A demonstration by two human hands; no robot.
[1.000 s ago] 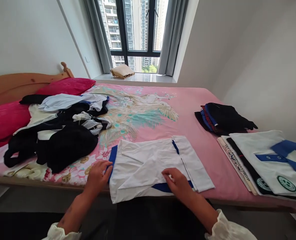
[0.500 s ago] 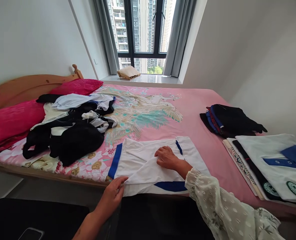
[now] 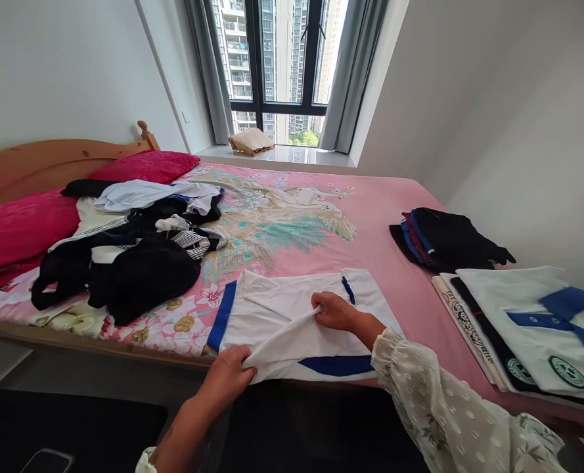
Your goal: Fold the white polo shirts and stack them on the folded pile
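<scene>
A white shirt with blue trim (image 3: 272, 309) lies partly folded near the front edge of the pink bedspread (image 3: 370, 203). My left hand (image 3: 230, 373) pinches the shirt's lower left corner at the bed's edge. My right hand (image 3: 335, 311) grips a fold in the middle of the shirt, and the cloth is pulled taut and raised between the two hands.
A heap of unfolded black, white and striped clothes (image 3: 129, 249) lies at the left by red pillows (image 3: 20, 226). At the right sit a dark folded stack (image 3: 449, 240) and folded white and blue shirts (image 3: 528, 322). A tan item (image 3: 251, 140) rests on the windowsill.
My left hand went from the shirt's left blue edge to its lower corner. My right hand moved up to the middle and now grips a fold, lifting the cloth.
</scene>
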